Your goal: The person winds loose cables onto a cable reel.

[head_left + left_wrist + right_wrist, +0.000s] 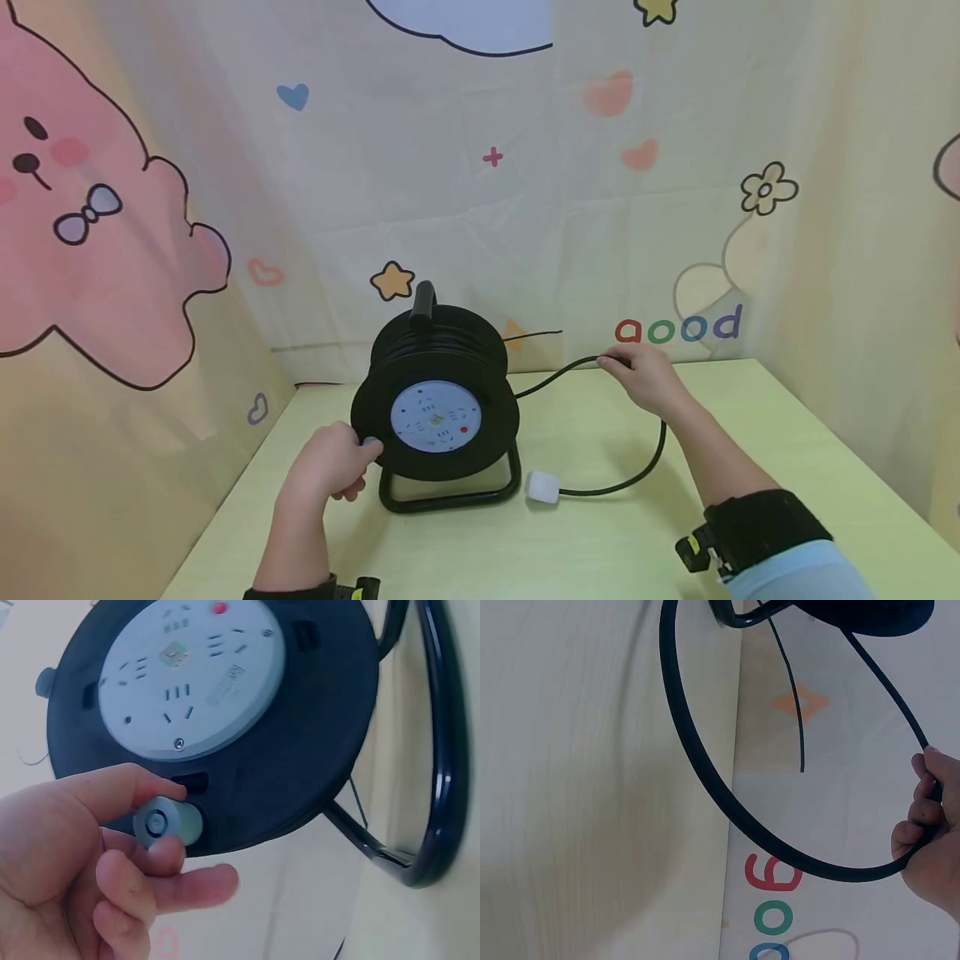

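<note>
A black cable reel (pixel 487 433) with a pale round socket panel (pixel 436 416) stands on its tube frame on the table. My left hand (pixel 335 461) is at the reel's lower left rim, pinching a small grey-green crank knob (pixel 172 821) between thumb and fingers. To the right of the reel, my right hand (pixel 643 375) grips the black cable (pixel 780 851), fingers curled round it above the table. From that hand the cable runs left to the drum and also loops down to a white plug (pixel 542 487) lying near the frame's right foot.
The reel's carrying handle (pixel 423 307) stands up at the top. A patterned curtain (pixel 450 200) hangs behind the pale table (pixel 780 500) and along its sides. A thin dark line (pixel 799 727) crosses the curtain behind the reel.
</note>
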A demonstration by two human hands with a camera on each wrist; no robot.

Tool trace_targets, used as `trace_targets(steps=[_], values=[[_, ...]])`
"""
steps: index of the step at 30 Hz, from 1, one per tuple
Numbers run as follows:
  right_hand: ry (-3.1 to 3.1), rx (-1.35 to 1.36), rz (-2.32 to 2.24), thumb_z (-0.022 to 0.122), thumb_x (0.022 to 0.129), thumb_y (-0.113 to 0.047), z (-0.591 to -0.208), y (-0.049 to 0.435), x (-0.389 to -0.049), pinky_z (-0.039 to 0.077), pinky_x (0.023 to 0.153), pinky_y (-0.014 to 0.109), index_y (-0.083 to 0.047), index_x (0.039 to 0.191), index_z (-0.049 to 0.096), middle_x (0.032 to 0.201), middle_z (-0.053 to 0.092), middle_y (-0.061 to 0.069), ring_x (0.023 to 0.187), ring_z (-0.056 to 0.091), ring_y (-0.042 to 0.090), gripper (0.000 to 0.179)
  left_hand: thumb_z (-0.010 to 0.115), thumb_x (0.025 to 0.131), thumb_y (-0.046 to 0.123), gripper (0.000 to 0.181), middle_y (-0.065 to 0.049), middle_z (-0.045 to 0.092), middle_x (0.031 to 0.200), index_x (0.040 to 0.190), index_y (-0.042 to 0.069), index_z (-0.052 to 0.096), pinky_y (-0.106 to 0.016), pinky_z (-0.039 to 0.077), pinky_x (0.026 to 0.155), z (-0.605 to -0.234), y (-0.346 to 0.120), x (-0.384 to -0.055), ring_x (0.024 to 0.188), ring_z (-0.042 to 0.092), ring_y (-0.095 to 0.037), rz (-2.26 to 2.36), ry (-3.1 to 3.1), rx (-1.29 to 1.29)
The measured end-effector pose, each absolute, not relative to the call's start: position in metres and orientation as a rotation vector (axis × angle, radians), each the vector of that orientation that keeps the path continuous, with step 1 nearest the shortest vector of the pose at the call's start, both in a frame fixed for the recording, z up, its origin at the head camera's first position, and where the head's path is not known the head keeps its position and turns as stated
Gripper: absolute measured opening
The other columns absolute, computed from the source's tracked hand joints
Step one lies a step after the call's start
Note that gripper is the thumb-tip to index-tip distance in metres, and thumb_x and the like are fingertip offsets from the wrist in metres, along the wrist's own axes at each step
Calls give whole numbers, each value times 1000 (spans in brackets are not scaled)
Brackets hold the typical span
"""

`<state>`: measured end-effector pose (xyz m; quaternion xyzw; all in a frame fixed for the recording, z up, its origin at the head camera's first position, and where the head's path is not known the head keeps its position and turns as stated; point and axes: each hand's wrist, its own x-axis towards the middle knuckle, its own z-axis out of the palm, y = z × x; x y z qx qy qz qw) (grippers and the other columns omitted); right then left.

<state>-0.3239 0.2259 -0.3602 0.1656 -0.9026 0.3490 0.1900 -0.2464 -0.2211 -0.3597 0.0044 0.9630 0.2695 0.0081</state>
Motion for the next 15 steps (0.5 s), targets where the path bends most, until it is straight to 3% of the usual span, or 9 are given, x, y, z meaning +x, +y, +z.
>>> trace_targets(steps=[15], values=[[-2508, 561, 1012, 61, 94, -17, -363, 174, -331, 48, 73, 42, -8, 96, 70, 91, 65, 5, 82, 56, 20, 13, 51, 96, 36, 49, -9, 66, 62, 61, 2, 60, -31, 46, 51, -344, -223, -248, 51, 58, -28, 1459, 2916, -42]])
